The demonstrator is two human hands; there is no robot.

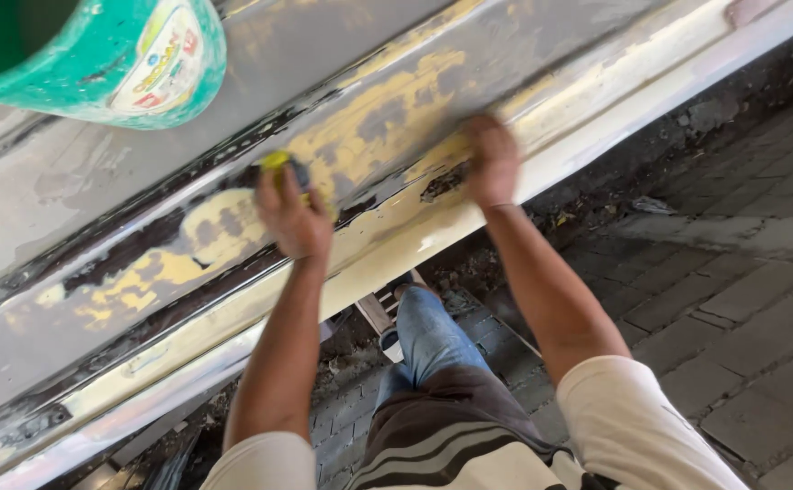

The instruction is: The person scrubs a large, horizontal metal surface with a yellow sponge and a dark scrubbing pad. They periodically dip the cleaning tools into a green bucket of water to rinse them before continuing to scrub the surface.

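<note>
The left hand (pixel 293 218) is clamped on a yellow pad (pixel 280 165), the right hand (pixel 492 161) maybe lies flat, and much yellow filler (pixel 374 127) on the grey panel (pixel 97 181) looks unsmoothed.

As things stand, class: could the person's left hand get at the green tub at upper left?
Probably yes: the left hand, holding a yellow pad, presses the panel just below the green tub, and nothing lies between them.
</note>
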